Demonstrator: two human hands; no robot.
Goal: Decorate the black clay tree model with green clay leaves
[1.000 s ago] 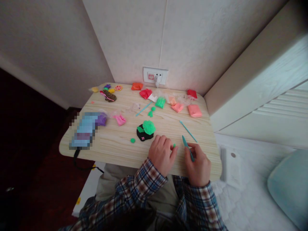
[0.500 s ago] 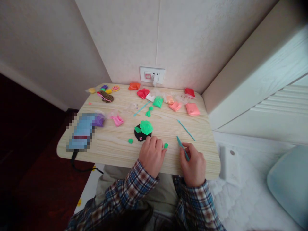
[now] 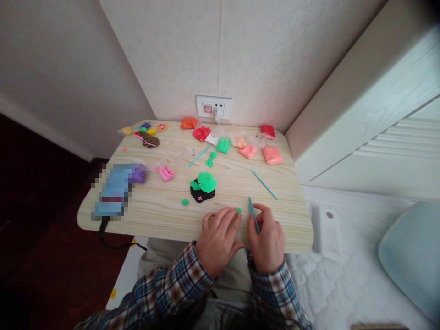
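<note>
In my right hand (image 3: 266,238) is a teal plastic clay knife (image 3: 254,215), its blade pointing away from me over the table. My left hand (image 3: 220,240) lies low at the table's front edge, fingers stretched and thumb apart. Its index fingertip touches a small green clay piece (image 3: 239,211), which it partly hides. Beyond that hand sits a flat black clay shape (image 3: 206,196) with a ruffled green clay piece (image 3: 207,182) on top and a tiny pink flower. Another green clay ball (image 3: 185,202) rests to its left.
On the wooden table (image 3: 227,185) lie two more teal tools, one a thin stick (image 3: 264,184). Several clay packets, including a green packet (image 3: 223,145), line the back. A blurred-out device (image 3: 115,190) with a black cable is at the left. A wall socket (image 3: 214,108) is behind.
My left hand has drawn back from the black shape, its fingers straightening and its index fingertip coming onto the small green piece. My right hand has shifted slightly left with the knife.
</note>
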